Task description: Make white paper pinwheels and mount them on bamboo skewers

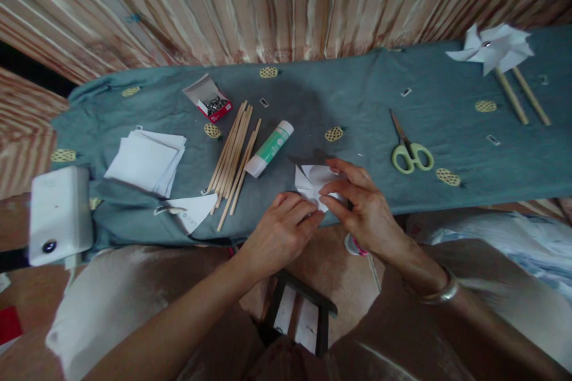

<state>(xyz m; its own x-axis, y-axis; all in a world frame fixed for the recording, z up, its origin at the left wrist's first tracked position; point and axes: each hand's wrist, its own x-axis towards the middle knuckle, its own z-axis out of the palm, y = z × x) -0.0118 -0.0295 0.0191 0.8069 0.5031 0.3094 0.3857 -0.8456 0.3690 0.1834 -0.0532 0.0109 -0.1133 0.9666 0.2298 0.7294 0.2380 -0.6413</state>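
Near the front edge of the cloth-covered table, both hands are on a small white paper pinwheel with cut, curled flaps. My left hand is closed on its lower left edge. My right hand pinches a flap of it near the middle, the thumb and fingers bent round the right side. The fingers hide part of the paper. Just beyond, to the left, lies a glue stick with a green label. Beside it is a bundle of thin wooden sticks.
A stack of white paper squares, a paper scrap, a white box-shaped device and a red box of metal pins lie left. Green-handled scissors and white pinwheels on sticks lie right. A curtain hangs behind.
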